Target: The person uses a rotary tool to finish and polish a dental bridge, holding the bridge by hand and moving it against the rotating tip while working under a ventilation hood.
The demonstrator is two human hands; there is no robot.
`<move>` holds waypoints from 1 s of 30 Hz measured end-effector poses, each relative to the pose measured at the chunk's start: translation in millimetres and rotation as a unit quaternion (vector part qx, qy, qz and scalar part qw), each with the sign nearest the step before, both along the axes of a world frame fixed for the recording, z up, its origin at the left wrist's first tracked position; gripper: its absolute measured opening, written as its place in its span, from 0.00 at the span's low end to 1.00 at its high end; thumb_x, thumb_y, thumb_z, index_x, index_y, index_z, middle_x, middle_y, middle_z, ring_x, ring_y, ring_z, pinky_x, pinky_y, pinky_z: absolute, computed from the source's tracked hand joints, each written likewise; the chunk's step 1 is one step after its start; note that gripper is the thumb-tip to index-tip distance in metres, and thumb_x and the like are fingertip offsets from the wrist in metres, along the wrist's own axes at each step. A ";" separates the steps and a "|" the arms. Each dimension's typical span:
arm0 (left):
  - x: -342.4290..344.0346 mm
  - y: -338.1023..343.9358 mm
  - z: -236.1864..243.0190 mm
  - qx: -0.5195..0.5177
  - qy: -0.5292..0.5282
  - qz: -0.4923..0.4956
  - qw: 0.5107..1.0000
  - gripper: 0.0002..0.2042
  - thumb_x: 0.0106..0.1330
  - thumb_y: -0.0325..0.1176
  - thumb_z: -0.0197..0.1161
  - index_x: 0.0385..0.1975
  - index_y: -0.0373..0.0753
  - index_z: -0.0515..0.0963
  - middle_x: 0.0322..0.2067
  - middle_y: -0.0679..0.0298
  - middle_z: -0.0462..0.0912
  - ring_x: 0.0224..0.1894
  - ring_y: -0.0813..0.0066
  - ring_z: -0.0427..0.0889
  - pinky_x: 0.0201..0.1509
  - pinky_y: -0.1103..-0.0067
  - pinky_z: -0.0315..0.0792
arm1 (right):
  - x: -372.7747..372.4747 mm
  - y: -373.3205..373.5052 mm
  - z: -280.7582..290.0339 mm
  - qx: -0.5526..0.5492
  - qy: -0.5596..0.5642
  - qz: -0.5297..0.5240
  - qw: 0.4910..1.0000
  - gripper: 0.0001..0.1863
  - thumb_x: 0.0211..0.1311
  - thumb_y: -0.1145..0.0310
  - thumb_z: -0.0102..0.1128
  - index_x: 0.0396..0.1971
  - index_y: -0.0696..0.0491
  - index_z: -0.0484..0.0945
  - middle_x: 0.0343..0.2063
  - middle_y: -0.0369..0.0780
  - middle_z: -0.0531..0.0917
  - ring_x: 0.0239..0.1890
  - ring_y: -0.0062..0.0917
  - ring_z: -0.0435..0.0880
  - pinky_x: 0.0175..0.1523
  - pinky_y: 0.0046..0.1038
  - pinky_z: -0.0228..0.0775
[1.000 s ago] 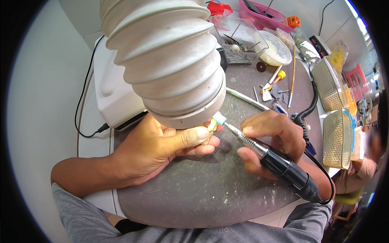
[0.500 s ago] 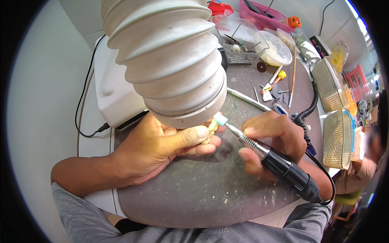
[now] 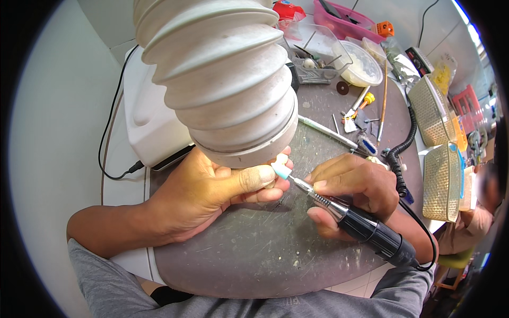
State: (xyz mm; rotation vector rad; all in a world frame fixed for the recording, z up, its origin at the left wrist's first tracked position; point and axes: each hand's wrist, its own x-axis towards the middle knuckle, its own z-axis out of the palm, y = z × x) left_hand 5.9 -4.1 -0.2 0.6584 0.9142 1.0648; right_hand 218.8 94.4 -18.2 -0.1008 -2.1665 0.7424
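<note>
Big ribbed white hose (image 3: 222, 79) hangs over the middle of the tabletop (image 3: 238, 265); its rim comes down over the left fingertips and hides part of the work. Left of it, a white boxy machine (image 3: 151, 100) with a black lead (image 3: 109, 111). Far side crowded: clear tray (image 3: 323, 45) of small tools, round tub (image 3: 362, 62) with whitish contents, pink basin (image 3: 366, 27) behind. A coiled black cord (image 3: 407, 139) runs down past the right hand (image 3: 366, 183). At the right edge, another person's sleeve (image 3: 466, 233).

Counts: one handpiece (image 3: 371, 228), one teal bit (image 3: 281, 170), two woven baskets (image 3: 441, 180) along the right side, one dark disc (image 3: 342, 87) near the tray, one blue-bristled brush (image 3: 367, 144) beyond the right knuckles.

Hands: left hand (image 3: 214, 183) reaches in from the left, thumb laid across the top, fingers pinching a small pale yellowish piece (image 3: 283, 158) just under the hose rim. Right fingers wrapped round the handpiece pen-fashion, body slanting down toward the right forearm, tip pointing up-left. Teal bit right at the pale piece; actual contact can't be told.
</note>
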 end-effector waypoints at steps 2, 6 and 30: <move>-1.5 -1.1 -1.7 0.001 -0.007 0.003 1.000 0.19 0.68 0.26 0.56 0.58 0.28 0.65 0.49 0.56 0.74 0.49 0.72 0.80 0.54 0.82 0.77 | -0.1 -0.3 -0.2 -0.012 -0.014 -0.019 1.000 0.16 0.41 0.73 0.74 0.31 0.59 0.78 0.26 0.43 0.83 0.25 0.28 0.84 0.31 0.23 0.76; -3.0 -0.3 -0.4 -0.008 -0.002 -0.008 1.000 0.19 0.69 0.26 0.55 0.58 0.28 0.65 0.49 0.54 0.74 0.49 0.71 0.80 0.54 0.82 0.78 | 3.2 1.4 2.7 -0.015 -0.050 -0.013 0.999 0.17 0.45 0.75 0.72 0.35 0.61 0.74 0.27 0.45 0.81 0.27 0.29 0.83 0.33 0.25 0.76; -3.4 -0.5 0.8 -0.011 -0.016 -0.008 1.000 0.19 0.69 0.27 0.54 0.58 0.27 0.65 0.49 0.52 0.75 0.48 0.70 0.81 0.54 0.81 0.77 | 2.3 -2.3 5.4 -0.057 -0.036 -0.051 0.996 0.15 0.41 0.75 0.73 0.31 0.60 0.79 0.26 0.43 0.83 0.26 0.30 0.85 0.33 0.25 0.77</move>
